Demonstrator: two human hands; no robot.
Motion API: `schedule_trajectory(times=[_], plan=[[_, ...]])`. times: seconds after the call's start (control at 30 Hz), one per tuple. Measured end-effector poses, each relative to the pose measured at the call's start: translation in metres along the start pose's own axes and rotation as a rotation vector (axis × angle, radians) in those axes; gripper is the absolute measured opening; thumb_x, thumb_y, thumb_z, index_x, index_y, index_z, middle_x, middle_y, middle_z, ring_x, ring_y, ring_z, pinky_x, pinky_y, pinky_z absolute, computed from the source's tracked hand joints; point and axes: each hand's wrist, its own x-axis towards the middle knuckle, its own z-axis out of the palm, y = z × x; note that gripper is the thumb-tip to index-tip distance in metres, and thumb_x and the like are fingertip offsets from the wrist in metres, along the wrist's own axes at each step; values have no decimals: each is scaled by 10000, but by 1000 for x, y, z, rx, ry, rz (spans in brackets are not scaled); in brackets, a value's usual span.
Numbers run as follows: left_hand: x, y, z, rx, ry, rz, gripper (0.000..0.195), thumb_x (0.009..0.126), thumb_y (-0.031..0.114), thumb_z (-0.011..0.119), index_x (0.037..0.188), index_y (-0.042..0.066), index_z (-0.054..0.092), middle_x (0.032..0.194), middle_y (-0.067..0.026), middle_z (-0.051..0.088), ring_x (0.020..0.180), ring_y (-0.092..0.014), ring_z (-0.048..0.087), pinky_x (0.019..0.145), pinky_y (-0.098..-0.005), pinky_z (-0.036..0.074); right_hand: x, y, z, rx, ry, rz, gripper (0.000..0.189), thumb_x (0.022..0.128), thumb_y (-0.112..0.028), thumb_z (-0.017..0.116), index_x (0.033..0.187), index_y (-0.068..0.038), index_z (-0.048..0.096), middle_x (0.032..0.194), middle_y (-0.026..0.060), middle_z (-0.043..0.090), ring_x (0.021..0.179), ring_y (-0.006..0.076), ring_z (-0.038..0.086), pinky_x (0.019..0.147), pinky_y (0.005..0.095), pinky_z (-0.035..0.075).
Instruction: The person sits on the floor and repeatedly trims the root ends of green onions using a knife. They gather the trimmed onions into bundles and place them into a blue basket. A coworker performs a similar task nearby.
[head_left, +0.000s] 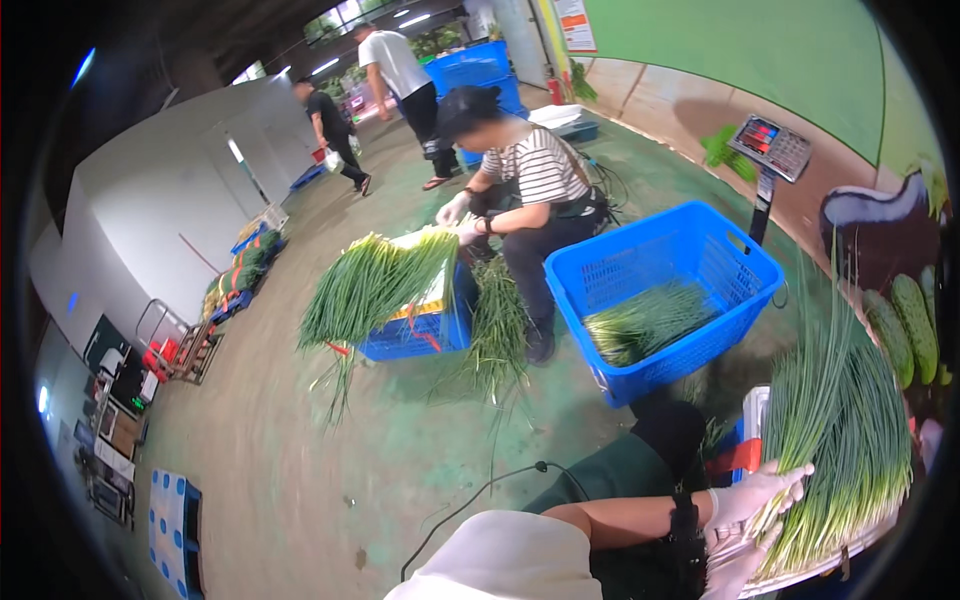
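Note:
At the lower right, my left hand (761, 495), in a pale glove, grips a small bunch of green onions (814, 405) near its white ends. The long leaves of this bunch rise upward in the picture. Just below, my right hand (735, 559), also gloved, is beside the white ends; its fingers are partly hidden, so its grip is unclear. A large pile of green onions (862, 442) lies right beside both hands, on a pale-edged support (832, 579). Close to my left hand is a red strip (735, 457).
A blue crate (667, 367) holding green onions stands ahead, near a digital scale (772, 146). A crouching co-worker (540, 172) handles green onions (375, 285) on another blue crate (420, 341). Two people walk behind. A cable (480, 487) runs near me; a pallet (171, 525) lies left.

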Motion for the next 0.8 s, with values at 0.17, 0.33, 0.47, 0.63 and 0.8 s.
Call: schedule_trajectory(times=[0.17, 0.33, 0.47, 0.63, 0.8], plan=[[-7, -38, 1, -232, 117, -129, 215, 959, 290, 592, 989, 92, 514, 745, 0, 540, 578, -101, 485, 516, -252, 424, 23, 4, 5, -5, 84, -133, 545, 955, -453, 507, 1383, -127, 423, 1375, 123, 452, 1199, 303, 468, 1005, 463, 406], [12, -30, -16, -159, 158, -191, 192, 959, 267, 591, 948, 82, 541, 741, 4, 528, 530, -83, 446, 468, -230, 387, 7, -20, -22, -613, 80, -481, 446, 967, -339, 510, 1296, -40, 528, 1201, 135, 587, 1058, 253, 573, 942, 369, 462], [7, -6, -12, -186, 106, -245, 309, 950, 354, 593, 779, 112, 505, 579, 52, 416, 419, -66, 315, 389, -235, 310, 4, -95, -63, -1809, 513, -888, 444, 935, -336, 565, 1244, -17, 566, 1138, 166, 622, 1020, 283, 591, 915, 374, 469], [-5, -2, -3, -197, 130, -493, 350, 920, 464, 599, 775, 164, 491, 508, 97, 287, 375, -54, 219, 327, -238, 182, 44, -130, -106, -2176, 604, -490, 567, 833, -441, 672, 1155, 17, 590, 1043, 250, 647, 977, 400, 619, 862, 451, 479], [-27, -10, -33, -401, 23, -606, 175, 942, 338, 570, 833, 205, 538, 566, 121, 334, 424, -15, 340, 357, -197, 246, 42, -83, -122, -1952, 479, -425, 461, 866, -261, 646, 1198, 43, 547, 1185, 255, 572, 1116, 393, 529, 938, 431, 444]])
